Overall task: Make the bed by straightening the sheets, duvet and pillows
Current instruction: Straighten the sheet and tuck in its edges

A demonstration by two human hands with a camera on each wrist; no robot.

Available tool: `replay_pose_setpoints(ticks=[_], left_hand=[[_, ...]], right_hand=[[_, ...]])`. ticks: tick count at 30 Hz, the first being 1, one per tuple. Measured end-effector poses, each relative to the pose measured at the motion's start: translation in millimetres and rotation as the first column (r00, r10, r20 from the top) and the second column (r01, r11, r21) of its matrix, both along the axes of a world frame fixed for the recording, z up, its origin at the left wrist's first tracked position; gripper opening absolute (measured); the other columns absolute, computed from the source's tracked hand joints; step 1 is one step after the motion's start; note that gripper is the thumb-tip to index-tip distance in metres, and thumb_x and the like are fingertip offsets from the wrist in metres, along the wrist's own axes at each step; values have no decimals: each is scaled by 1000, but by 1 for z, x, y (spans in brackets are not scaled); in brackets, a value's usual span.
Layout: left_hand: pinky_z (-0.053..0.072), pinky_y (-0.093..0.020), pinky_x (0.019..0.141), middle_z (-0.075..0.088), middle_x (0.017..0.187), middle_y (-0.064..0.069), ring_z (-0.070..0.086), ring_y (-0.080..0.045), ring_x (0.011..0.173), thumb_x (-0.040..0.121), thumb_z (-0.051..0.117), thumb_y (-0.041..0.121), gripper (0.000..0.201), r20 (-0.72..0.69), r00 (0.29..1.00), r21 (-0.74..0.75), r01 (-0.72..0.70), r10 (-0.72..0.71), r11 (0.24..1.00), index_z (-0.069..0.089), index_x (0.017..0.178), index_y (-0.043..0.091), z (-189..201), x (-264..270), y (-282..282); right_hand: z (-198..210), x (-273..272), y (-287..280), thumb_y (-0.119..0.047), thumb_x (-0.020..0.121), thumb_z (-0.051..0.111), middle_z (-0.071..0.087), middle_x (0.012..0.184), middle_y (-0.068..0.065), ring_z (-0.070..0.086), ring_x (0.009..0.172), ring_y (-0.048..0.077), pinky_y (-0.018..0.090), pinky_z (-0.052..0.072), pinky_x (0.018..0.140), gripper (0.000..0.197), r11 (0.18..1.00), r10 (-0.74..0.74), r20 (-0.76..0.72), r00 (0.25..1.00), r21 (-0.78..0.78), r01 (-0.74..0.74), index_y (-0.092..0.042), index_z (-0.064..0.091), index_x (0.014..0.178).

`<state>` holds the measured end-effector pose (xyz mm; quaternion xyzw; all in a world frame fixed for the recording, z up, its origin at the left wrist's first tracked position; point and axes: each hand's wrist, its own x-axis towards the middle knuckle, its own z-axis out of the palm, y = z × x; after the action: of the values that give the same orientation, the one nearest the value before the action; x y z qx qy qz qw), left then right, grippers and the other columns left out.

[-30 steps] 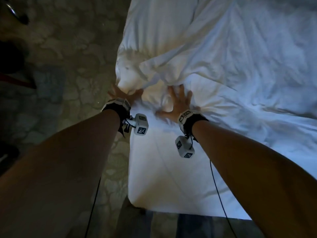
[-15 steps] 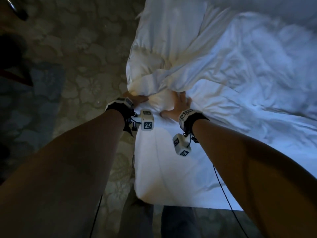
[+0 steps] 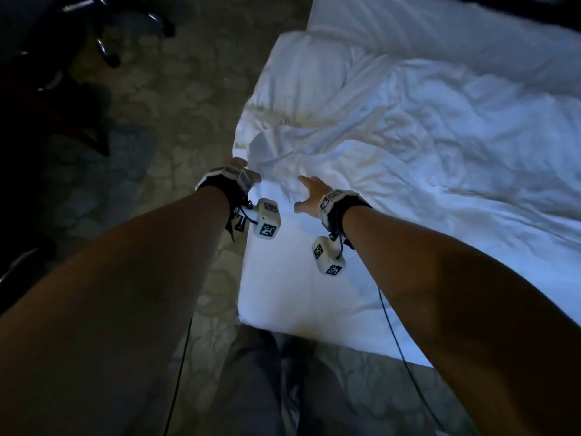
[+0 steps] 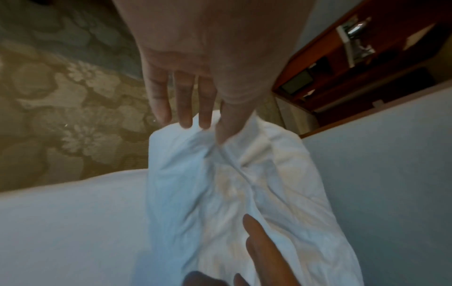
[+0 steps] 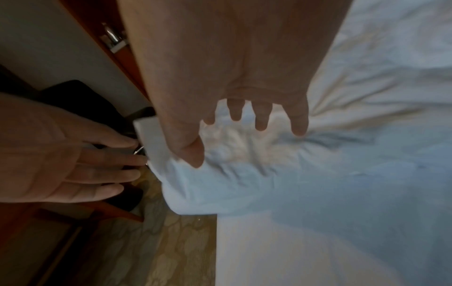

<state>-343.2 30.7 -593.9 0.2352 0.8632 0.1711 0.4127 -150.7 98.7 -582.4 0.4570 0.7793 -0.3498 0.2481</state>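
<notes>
A crumpled white duvet (image 3: 408, 136) lies across the bed, its bunched corner (image 4: 220, 174) at the left edge. Beyond it sits a white pillow (image 3: 301, 80). The smooth fitted sheet (image 3: 283, 278) is bare near me. My left hand (image 3: 243, 171) is at the bed's left edge, its straight fingers (image 4: 183, 108) touching the duvet corner. My right hand (image 3: 309, 193) hovers with spread fingers (image 5: 260, 120) just over the rumpled corner (image 5: 232, 151), holding nothing. Both hands are empty.
Patterned carpet (image 3: 176, 99) runs along the left of the bed. A wheeled chair base (image 3: 107, 36) and a dark red furniture leg (image 3: 78, 133) stand at the far left. A wooden shelf unit (image 4: 354, 67) is beyond the bed. My grey-trousered legs (image 3: 251, 388) stand at the mattress corner.
The bunched duvet corner has been pushed up the bed and lies flatter. My right hand, pressed flat on the fold before, now has its fingers spread at the corner; more bare sheet shows.
</notes>
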Motion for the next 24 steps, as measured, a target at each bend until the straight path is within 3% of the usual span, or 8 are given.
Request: replay_pose_setpoints(ticks=[4,7,10,16,24], left_hand=[[52,-51,91,51,136,-19,54,-38,120,85,73,22,60,114,988,14,102,-103,995,47,138,19,76,34,-22],[52,-50,92,53,135,-15,54,-35,119,80,77,32,60,43,973,53,225,-227,973,51,133,19,132,58,-31],[49,-48,97,53,138,-11,53,-32,122,79,77,36,59,-56,935,97,354,-350,930,53,131,18,185,76,-32],[50,-48,95,54,134,-10,55,-32,118,78,76,41,57,-213,838,150,537,-503,830,55,127,24,301,120,-22],[49,-45,97,54,133,-4,55,-29,118,81,70,45,51,-425,619,200,776,-660,599,56,126,25,412,191,-33]], right_hand=[[66,23,-10,-40,91,57,29,156,5,37,137,30,42,39,107,69,996,10,-14,1000,87,-9,-25,28,151],[121,40,-16,-45,90,57,40,150,5,43,133,28,42,40,106,62,986,55,3,998,157,-55,-25,39,146],[175,62,-20,-45,90,57,44,147,4,44,131,28,41,40,106,58,974,68,-1,998,218,-66,-24,43,142],[280,117,-32,-44,92,54,41,148,0,43,132,27,42,39,107,54,931,-14,-25,1000,364,22,-26,44,142],[382,198,-88,-44,88,57,48,143,-2,46,129,25,42,40,107,46,814,-172,-50,984,555,170,-31,54,132]])
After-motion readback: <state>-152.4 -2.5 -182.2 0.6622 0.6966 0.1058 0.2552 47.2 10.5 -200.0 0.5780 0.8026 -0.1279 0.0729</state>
